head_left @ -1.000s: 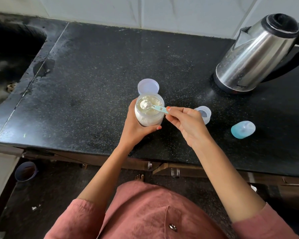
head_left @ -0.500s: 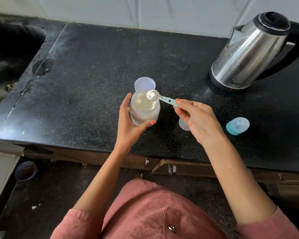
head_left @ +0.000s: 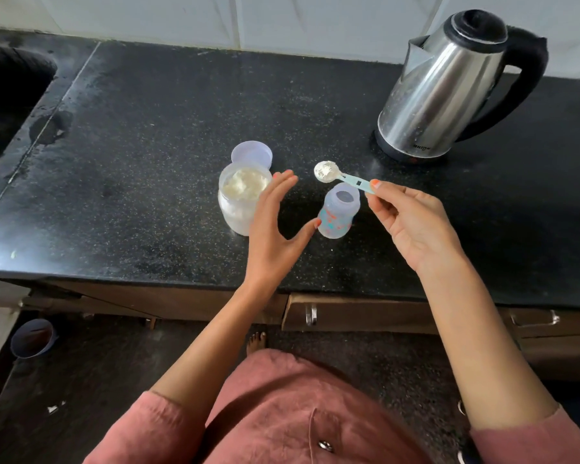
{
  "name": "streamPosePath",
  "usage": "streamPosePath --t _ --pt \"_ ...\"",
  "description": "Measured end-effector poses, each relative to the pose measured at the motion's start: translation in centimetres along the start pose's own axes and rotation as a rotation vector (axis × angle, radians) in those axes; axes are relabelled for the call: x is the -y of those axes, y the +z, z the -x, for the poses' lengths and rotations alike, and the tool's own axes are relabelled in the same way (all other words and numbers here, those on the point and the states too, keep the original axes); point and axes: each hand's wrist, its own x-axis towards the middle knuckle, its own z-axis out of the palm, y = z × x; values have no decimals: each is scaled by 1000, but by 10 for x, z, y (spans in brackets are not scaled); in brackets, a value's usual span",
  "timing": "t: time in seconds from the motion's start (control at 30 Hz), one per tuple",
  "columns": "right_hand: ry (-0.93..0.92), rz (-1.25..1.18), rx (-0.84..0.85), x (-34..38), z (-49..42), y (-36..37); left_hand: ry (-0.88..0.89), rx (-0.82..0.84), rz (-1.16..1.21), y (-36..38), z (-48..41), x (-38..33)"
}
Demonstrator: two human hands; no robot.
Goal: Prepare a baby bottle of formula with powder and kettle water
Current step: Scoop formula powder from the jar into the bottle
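A person's right hand (head_left: 412, 226) pinches the tail of a slim pale-blue plastic scoop (head_left: 344, 175) between thumb and fingertips, its round bowl heaped with off-white powder and poised just beyond the open mouth of a small baby bottle (head_left: 338, 211). The left hand (head_left: 275, 229) hangs open, fingers spread and gripping nothing, between the bottle and a clear jar of formula powder (head_left: 241, 199).

The bottle, translucent plastic with printed specks, stands upright near the middle of the black speckled counter (head_left: 148, 162), toward its front edge. It looks light and easy to tip, so steadying its waist seems wise; the loose powder would likely spill at any jolt. The jar's round lid (head_left: 252, 154) lies just behind it. A stainless-steel kettle (head_left: 449, 85) with a rigid black handle, probably heavy, stands by the back right corner.
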Motion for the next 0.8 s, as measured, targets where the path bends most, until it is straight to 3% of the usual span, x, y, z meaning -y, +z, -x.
streamPosePath --t 0.13,0.33,0.43,0.8 --pt "-11 4 -36 2 -1 -15 0 66 35 27 2 2" --pt "-12 15 -72 3 -4 -29 -321 203 90 60 -2 21" --pt "-16 28 -71 3 -6 -33 -393 230 112 68 -8 27" --pt "-50 72 -33 16 -10 -31 -372 188 122 60 -17 13"
